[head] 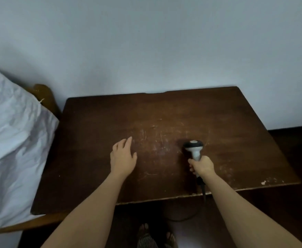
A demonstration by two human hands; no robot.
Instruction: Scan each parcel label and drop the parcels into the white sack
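scratched brown table [164, 113], pale wall [146, 42]

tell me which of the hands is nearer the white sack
Left. The left hand hovers open over the scratched brown wooden table, closer to the crumpled white sack at its left side; the right hand grips the grey handheld scanner farther right.

One scanner [194, 149], one sack [12, 140] (two hands [123, 156]).
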